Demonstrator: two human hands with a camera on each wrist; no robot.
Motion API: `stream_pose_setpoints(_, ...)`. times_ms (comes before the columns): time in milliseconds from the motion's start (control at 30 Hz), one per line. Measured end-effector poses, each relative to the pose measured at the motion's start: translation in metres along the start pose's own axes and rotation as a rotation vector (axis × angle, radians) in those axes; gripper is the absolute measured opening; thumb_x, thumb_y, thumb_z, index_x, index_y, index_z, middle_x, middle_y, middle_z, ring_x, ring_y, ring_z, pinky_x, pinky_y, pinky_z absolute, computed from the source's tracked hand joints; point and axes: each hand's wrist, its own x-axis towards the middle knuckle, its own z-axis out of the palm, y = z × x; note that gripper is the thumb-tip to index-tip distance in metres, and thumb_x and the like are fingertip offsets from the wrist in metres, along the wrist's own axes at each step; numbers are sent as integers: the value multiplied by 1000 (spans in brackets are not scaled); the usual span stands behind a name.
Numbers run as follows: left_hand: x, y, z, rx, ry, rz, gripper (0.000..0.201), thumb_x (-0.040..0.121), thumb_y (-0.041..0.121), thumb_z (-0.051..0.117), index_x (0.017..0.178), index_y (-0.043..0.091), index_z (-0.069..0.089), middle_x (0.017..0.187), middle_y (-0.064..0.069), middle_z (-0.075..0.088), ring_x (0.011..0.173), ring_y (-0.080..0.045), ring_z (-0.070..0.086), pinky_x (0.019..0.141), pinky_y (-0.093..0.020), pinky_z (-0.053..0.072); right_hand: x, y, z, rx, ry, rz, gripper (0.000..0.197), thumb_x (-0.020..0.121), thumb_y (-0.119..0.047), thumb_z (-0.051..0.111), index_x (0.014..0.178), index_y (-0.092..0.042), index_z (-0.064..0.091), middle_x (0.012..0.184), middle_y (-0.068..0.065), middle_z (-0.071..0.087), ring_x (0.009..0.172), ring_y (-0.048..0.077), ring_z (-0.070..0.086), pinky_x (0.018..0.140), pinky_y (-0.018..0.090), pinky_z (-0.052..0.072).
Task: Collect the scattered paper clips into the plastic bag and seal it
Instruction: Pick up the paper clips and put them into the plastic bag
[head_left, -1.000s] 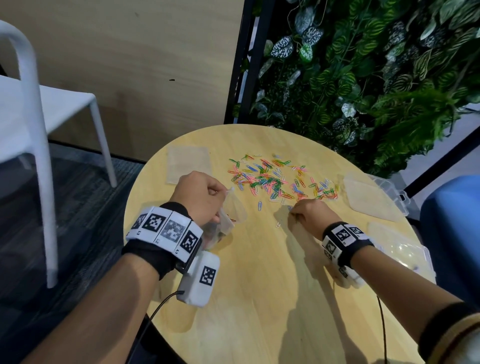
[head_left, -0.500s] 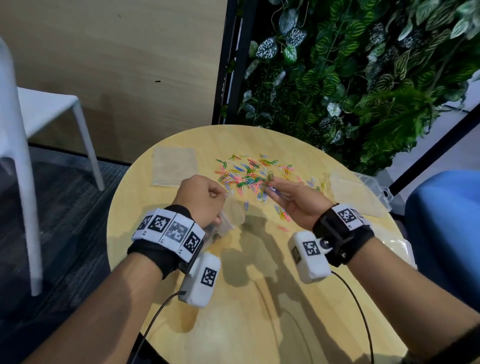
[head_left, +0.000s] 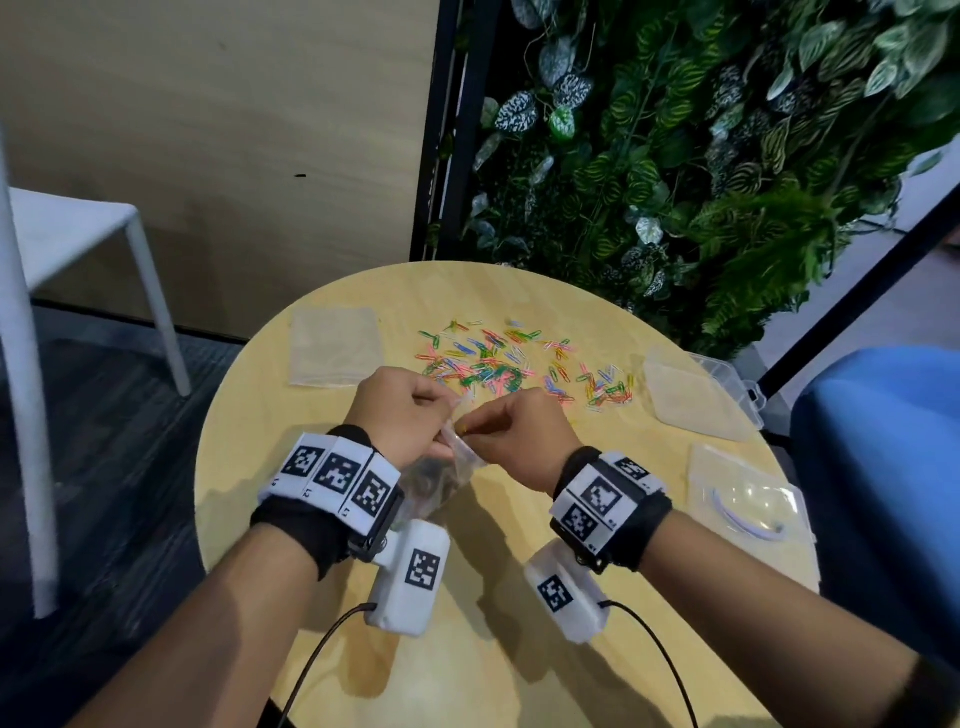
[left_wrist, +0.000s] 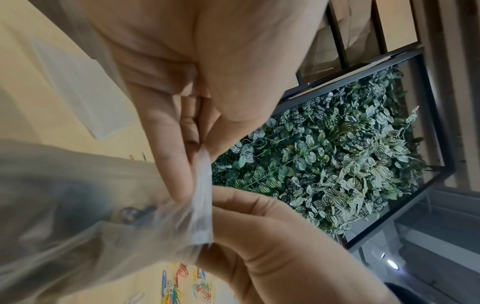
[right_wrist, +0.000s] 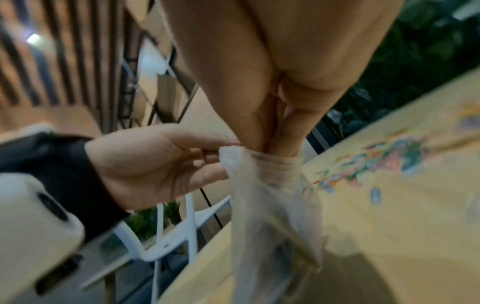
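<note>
Both hands meet over the near middle of the round wooden table (head_left: 322, 649), working at the mouth of a clear plastic bag (head_left: 441, 473). The left hand (head_left: 405, 415) has its grip narrow, thumb and fingers pinching the bag's top edge so the rest hangs down beneath it above the table. The right hand (head_left: 519, 441) is pressed close beside it, fingertips pinched together at the bag's opening with something small and yellow between them; I cannot tell for sure that it is a clip. Just beyond both grips, farther across the table, the coloured paper clips (head_left: 519, 364) lie scattered in a loose band. Flat clear bags (head_left: 335, 345) rest to the far left and right of the hands.
</note>
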Motion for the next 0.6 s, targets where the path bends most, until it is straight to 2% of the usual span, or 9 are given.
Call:
stream_pose_setpoints(67,0,0,0,3,-9,8,9,92,8,67,90,7,75,77,-7,71,66,-26,76,67,-40,64,0,-4,-3,-130,39,-125,12,79,-9,71,83,-16,80,77,-2,76,67,9,67,67,16,53)
stream_pose_setpoints(167,1,0,-1,7,-3,26,9,92,8,67,88,8,75,78,-8,72,67,-28,76,71,-44,64,1,-9,-6,-291,-6,-231,33,79,3,58,91,-20,79,86,-2,77,76,11,67,72,19,52)
stream_pose_setpoints(233,1,0,-2,12,1,32,9,92,7,67,90,6,75,78,-10,72,66,-28,76,70,-44,64,0,-11,-7,-303,-58,-260,41,76,8,55,91,-21,79,82,-3,76,72,8,66,68,16,50)
stream_pose_setpoints(300,0,-1,-3,28,0,35,9,92,7,66,92,6,76,80,-12,72,66,-28,76,69,-44,64,0,-11,-9,-179,-63,-251,27,77,4,65,86,-17,80,72,-7,73,62,1,66,60,9,48)
stream_pose_setpoints(367,-1,-1,-5,49,13,43,10,93,9,66,93,7,76,83,-11,72,65,-27,76,67,-44,64,3,-7,-16,97,-43,-173,12,77,-1,74,85,-10,78,71,0,73,62,9,70,62,18,55)
stream_pose_setpoints(433,-1,-1,-11,60,35,49,10,93,9,66,93,8,76,82,-10,71,63,-26,76,65,-42,64,8,10,-27,375,24,-60,13,79,0,73,92,-6,75,78,10,72,69,21,70,61,29,59)
stream_pose_setpoints(467,-2,-1,-14,58,41,50,11,93,9,66,92,8,76,81,-9,70,63,-26,76,64,-41,64,11,25,-34,445,63,12,20,80,-1,73,99,-5,73,81,11,70,71,23,68,61,31,60)
stream_pose_setpoints(533,-5,-1,-21,40,49,48,12,93,8,65,91,7,77,79,-9,70,64,-26,76,62,-40,64,16,61,-45,393,108,218,49,74,-11,80,120,-7,64,98,10,67,78,23,68,64,34,60)
stream_pose_setpoints(600,-8,-2,-28,25,50,44,12,93,7,65,90,5,77,78,-10,70,64,-25,75,60,-37,64,17,92,-52,16,72,424,82,66,-29,86,137,-11,48,119,11,61,93,27,68,78,34,57)
